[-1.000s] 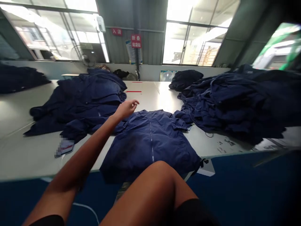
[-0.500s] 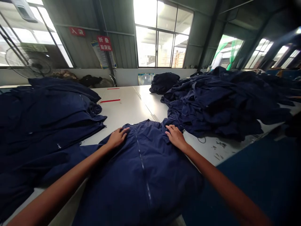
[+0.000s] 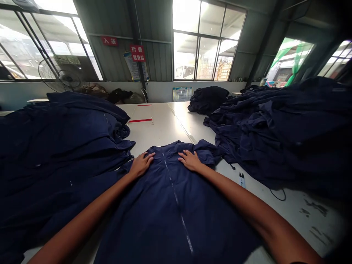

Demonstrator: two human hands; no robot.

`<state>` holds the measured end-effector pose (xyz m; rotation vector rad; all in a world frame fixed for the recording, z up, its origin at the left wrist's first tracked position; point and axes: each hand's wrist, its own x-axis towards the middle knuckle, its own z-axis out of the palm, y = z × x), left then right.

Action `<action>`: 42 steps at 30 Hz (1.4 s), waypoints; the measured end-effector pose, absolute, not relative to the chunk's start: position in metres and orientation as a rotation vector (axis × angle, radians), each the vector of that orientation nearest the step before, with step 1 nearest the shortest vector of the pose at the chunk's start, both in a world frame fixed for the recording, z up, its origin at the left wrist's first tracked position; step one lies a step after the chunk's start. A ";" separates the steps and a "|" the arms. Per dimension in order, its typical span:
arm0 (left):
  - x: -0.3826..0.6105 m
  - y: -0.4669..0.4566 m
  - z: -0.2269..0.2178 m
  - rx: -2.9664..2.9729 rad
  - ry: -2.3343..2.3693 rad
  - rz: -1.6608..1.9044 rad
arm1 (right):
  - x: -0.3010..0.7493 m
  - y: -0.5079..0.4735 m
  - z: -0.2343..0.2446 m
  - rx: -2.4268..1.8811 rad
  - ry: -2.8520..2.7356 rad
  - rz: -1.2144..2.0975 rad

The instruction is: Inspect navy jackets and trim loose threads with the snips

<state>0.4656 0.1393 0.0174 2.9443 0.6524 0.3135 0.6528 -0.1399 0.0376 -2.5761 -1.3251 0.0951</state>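
Nearest of all, a navy zip-front work jacket (image 3: 176,209) lies flat on the white counter (image 3: 162,124), its collar end pointing away and its lower part running toward the near edge, with a pale zipper line up its middle. The left hand (image 3: 141,165) and right hand (image 3: 191,161) rest palm-down on either side of the zipper, just below the collar; each grip is released, fingers spread and pressing on the fabric, with no fold pinched. To the left, a stack of folded navy garments (image 3: 55,146) touches the jacket's sleeve side. To the right, a larger, rumpled heap of navy garments (image 3: 275,139) sits near the counter's right edge, with small thread snips (image 3: 242,180) and a thin black cord (image 3: 277,196) lying on the counter just beyond the right forearm. Farther along, two red tape strips (image 3: 140,120) mark the counter, and a dark bundle of cloth (image 3: 207,101) sits near the far edge. Beyond stand a pedestal fan (image 3: 60,75), red wall signs (image 3: 137,53) and bright windows (image 3: 192,47).
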 end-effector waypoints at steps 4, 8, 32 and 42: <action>0.498 0.173 0.049 2.934 0.775 0.422 | 0.687 -0.083 0.068 -2.580 -1.223 -0.096; 0.507 0.170 0.071 3.016 0.351 0.298 | 0.719 -0.027 0.097 -2.514 -1.294 -0.009; 0.360 0.011 0.070 2.958 -1.306 0.788 | 0.652 -0.079 0.186 -2.100 -2.150 0.642; 0.463 0.123 0.134 3.155 0.447 0.668 | 0.727 0.039 0.274 -1.898 -1.617 -0.561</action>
